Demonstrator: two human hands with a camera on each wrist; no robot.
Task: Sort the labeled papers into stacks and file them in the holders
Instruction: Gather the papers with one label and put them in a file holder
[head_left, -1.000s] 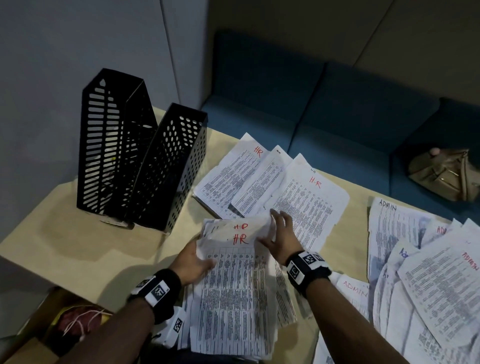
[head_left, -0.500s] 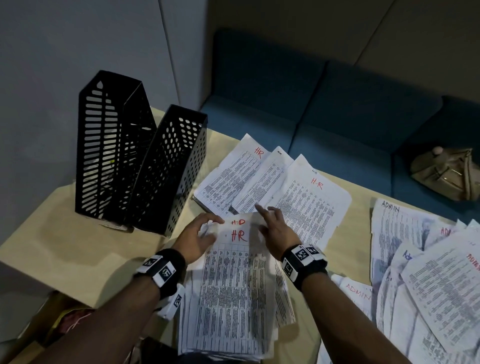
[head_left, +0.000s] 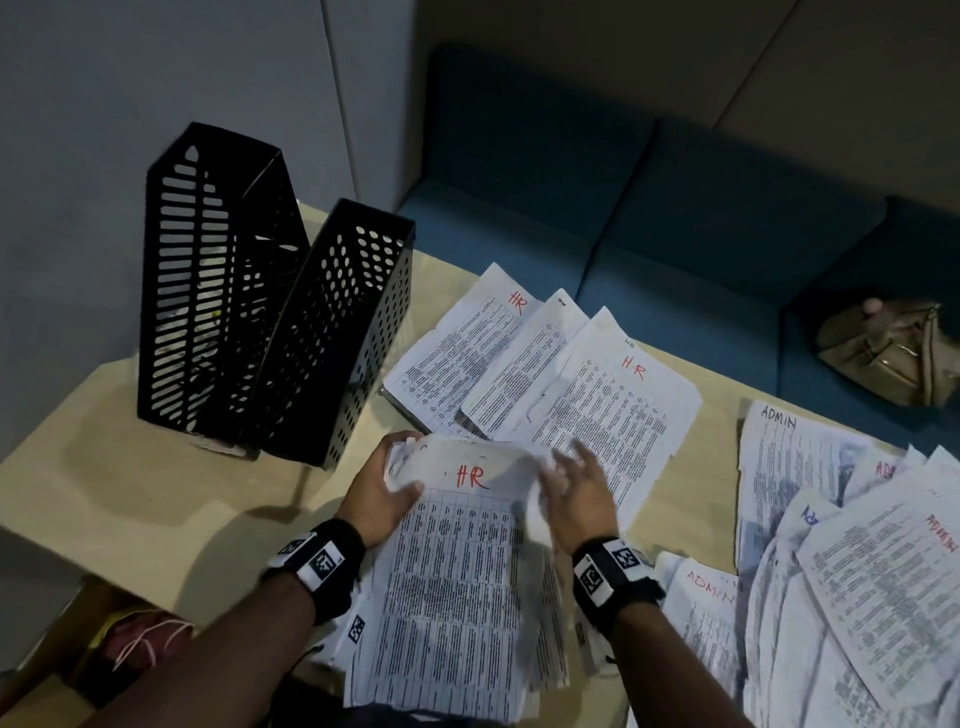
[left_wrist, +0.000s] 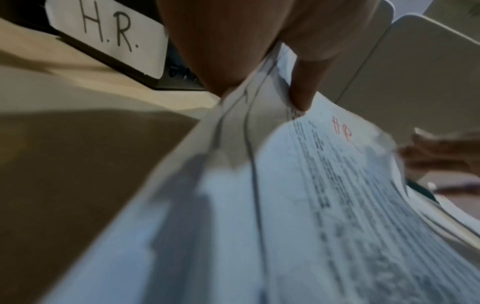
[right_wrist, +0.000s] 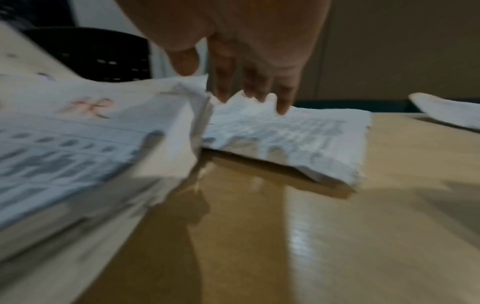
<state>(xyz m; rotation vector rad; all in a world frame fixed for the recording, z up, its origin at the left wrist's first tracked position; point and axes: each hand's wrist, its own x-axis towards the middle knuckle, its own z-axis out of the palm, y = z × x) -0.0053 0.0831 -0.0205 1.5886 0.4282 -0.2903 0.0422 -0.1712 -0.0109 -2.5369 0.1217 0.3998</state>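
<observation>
Left hand (head_left: 382, 493) grips HR stack's (head_left: 457, 571) far-left edge; right hand's (head_left: 576, 499) fingers hang spread, holding nothing.

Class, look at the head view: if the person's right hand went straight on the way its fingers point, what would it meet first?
Most likely the loose HR sheet lying just beyond the right hand; its fingers point across that sheet in the right wrist view. How high they are above it is unclear.

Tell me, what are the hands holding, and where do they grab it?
The left hand grips the HR paper stack at its top left corner. The right hand holds nothing.
</observation>
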